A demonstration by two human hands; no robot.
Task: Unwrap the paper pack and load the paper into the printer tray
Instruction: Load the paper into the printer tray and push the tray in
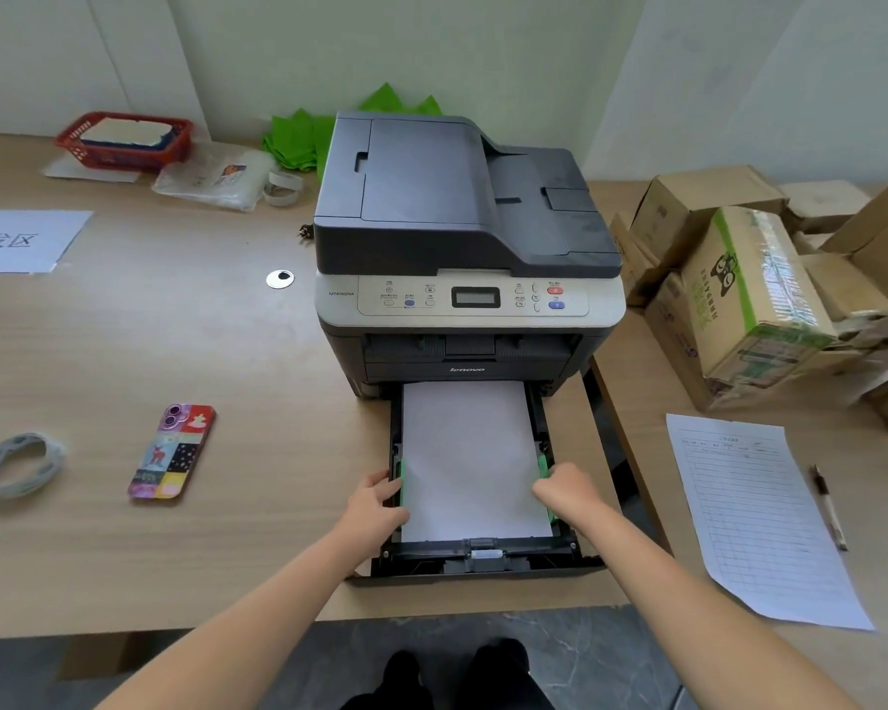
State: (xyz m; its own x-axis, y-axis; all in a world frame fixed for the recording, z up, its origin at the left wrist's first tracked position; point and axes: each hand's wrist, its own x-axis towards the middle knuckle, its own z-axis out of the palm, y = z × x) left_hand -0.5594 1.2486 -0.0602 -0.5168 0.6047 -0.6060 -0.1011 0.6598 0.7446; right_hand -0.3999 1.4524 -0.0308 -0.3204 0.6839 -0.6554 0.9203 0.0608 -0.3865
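Both forearms reach forward over the bench (175, 556) edge to the pulled-out printer tray (483, 561). The left hand (375, 504) curls around the tray's left wall, fingers bent against the green side guide (402, 484). The right hand (560, 491) is closed over the right wall, fingers pinched on the other green guide (543, 466). Between the two hands lies the white paper (470, 453), flat in the tray, its near edge just short of the tray's front guide and its far end running under the printer (462, 238).

Left of the left hand, well apart on the bench, lies a phone (173, 452) in a colourful case, and further left a roll of tape (19, 463). Right of the right hand, on the neighbouring surface, rests a printed form (759, 520) with a pen (829, 507) just beside it.

Beyond the hands the printer stands with its lid shut and its control panel facing the person. Past it to the right sit stacked cardboard boxes (749, 299); to the far left are a red basket (124, 138), a plastic bag (216, 179) and green wrapping (303, 138) against the wall
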